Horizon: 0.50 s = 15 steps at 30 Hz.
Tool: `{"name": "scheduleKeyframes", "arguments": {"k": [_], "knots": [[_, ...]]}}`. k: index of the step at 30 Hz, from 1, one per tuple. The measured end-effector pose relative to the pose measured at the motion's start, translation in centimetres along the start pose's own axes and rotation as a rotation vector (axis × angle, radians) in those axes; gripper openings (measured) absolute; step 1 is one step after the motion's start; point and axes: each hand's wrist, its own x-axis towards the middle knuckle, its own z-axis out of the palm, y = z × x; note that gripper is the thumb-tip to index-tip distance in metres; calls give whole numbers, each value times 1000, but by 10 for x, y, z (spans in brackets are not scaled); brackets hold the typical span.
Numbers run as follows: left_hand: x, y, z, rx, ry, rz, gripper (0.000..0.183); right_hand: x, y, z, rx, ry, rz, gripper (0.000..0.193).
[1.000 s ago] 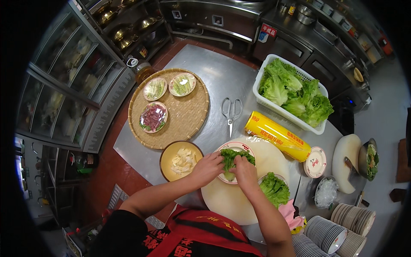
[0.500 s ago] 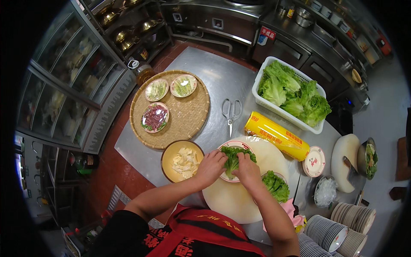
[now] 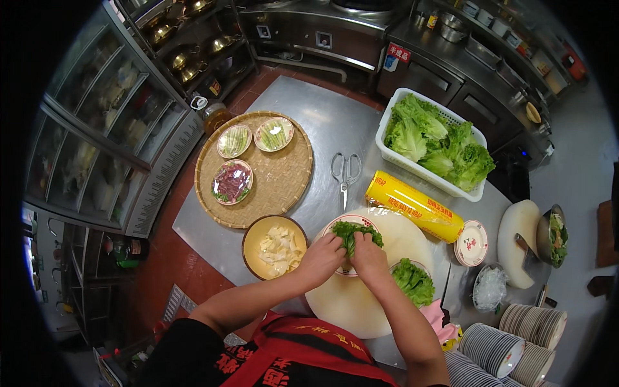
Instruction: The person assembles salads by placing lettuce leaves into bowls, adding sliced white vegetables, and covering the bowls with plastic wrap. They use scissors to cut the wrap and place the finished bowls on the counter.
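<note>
On a round, pale cutting board (image 3: 342, 315) stands a small plate with a red-patterned rim (image 3: 330, 228), and green lettuce (image 3: 354, 231) lies in it. My left hand (image 3: 324, 259) grips the leaves from the left, fingers curled and bent inward. From the right, my right hand (image 3: 370, 259) pinches the same lettuce, its fingertips close to the other hand's. Both hands hide part of the leaves. A second portion of lettuce (image 3: 413, 282) sits on a dish beside my right forearm. Left of the board is a yellow bowl (image 3: 249, 244) of pale slices (image 3: 280, 250).
Behind the board lie scissors (image 3: 345, 177) and a yellow box of cling film (image 3: 416, 206). A white basket (image 3: 385, 145) of lettuce stands far right. A woven tray (image 3: 277, 187) holds several wrapped dishes. Stacked plates (image 3: 490, 348) and a bowl of crumpled clear film (image 3: 490, 288) are at right.
My hands have drawn closer together over the plate, with fingers bent further inward. The lettuce between them is more bunched up. The view has shifted slightly.
</note>
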Motion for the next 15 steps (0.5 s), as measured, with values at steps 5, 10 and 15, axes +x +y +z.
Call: {"name": "scheduleKeyframes", "arguments": {"k": [5, 10, 15], "knots": [[-2, -8, 14, -192, -155, -116, 11, -3, -1, -6, 52, -19, -53, 38], [2, -10, 17, -190, -142, -105, 10, 0, -4, -3, 104, -72, 39, 40], [5, -13, 20, -118, -188, -71, 9, 1, -7, -1, 63, -60, 35, 22]]}}
